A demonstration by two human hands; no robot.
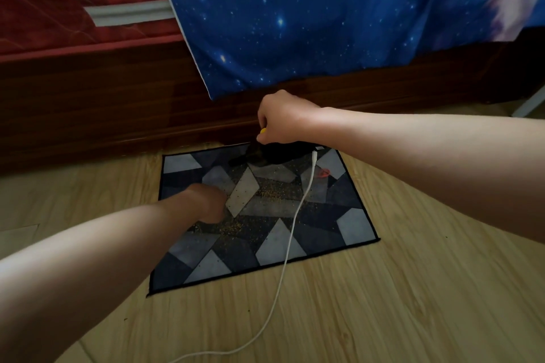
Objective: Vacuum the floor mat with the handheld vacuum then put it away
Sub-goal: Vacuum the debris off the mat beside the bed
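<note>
a white cord [290, 233] trails off the near edge of the floor mat [348, 206]. the left hand [206, 203] hovers over the mat's left half, too blurred to tell its grip. crumbs [274, 190] cover mid-mat. at the far edge the right hand [280, 118] clamps the handheld vacuum [280, 153]. vacuuming seems barely begun; next, sweep nearward through the crumbs.

A bed frame [118, 115] bounds the mat [321, 233] behind; a white cord [298, 209] crosses its right half.

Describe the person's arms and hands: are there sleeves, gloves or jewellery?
The left hand and right hand wear no gloves, and no sleeve shows up to the picture's edge. No watch or ring is visible, though the left hand is blurred.
</note>
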